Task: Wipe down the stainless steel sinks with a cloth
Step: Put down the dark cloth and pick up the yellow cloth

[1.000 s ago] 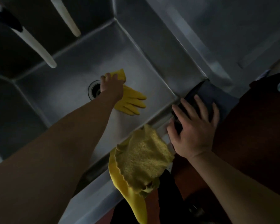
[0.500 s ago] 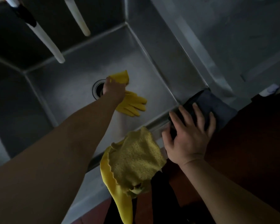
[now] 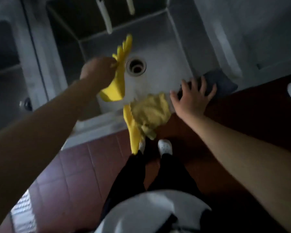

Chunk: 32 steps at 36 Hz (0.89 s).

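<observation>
Sink (image 3: 158, 78) basin bare | left hand (image 3: 97, 69) clamps yellow glove (image 3: 119, 73) | right hand (image 3: 193, 98) spread on front rim.

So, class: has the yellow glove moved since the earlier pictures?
Yes. The yellow glove is lifted off the basin floor, from right of the drain to its left.

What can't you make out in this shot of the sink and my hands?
All in the head view:
- Left hand: motion-blurred; its fingers on the yellow glove are unclear.
- Dark cloth: partly covered by the right hand; whether the fingers press it cannot be told.
- Second glove: its upper part lies under the yellow cloth.
- Left sink: cut by the frame edge, dim.
- Faucet spouts: tops cut off.
</observation>
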{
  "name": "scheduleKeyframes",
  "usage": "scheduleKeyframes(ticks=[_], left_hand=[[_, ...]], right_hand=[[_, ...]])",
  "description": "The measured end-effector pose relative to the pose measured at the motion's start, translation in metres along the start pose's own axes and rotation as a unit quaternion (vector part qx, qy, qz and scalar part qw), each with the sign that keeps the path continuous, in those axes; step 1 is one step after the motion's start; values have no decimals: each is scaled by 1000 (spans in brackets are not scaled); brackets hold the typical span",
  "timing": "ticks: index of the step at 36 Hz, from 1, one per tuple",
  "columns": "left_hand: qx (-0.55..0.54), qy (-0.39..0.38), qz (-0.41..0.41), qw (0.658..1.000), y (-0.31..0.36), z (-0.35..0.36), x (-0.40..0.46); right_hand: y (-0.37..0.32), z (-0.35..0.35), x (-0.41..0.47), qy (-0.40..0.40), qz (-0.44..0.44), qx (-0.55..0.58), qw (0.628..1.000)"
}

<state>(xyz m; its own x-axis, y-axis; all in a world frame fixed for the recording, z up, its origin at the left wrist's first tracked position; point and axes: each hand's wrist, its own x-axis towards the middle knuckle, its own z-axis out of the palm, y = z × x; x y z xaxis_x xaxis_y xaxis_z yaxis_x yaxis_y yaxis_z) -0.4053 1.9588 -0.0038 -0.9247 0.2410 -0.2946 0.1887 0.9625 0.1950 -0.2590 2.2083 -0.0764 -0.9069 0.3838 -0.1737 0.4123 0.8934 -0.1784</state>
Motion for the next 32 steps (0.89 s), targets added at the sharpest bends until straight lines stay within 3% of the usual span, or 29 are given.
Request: scheduleKeyframes(ticks=[5,7,10,14,19,22,25,28,32], left_hand=[[-247,128,-84,957,-24,-35,-87],[-343,148,-124,919,-25,-39,-117],[-469,144,-182,852,-23,-35,-153],[-598,124,-234,756,-26,-21,-187],[-628,115,-280,717,-25,5,-206],[-677,107,-272,676,-14,12,-209],[-702,81,-244,664,0,14,-211],[-711,59,-221,664,15,13,-210],[-736,29,-182,651,35,5,-199]], right_hand=[[-7,-14,-41,36,-191,88,977],[-22,-12,-59,-7,-245,76,967],[-36,-4,-72,-118,-224,18,967],[-40,-1,-65,-86,-247,19,965],[-30,-11,-45,-149,-303,121,933],[-27,-31,-35,-187,-247,233,922],[-27,-57,-33,-158,-126,397,895],[-17,-91,-30,-156,-49,525,835],[6,-137,-23,-136,-20,664,735]])
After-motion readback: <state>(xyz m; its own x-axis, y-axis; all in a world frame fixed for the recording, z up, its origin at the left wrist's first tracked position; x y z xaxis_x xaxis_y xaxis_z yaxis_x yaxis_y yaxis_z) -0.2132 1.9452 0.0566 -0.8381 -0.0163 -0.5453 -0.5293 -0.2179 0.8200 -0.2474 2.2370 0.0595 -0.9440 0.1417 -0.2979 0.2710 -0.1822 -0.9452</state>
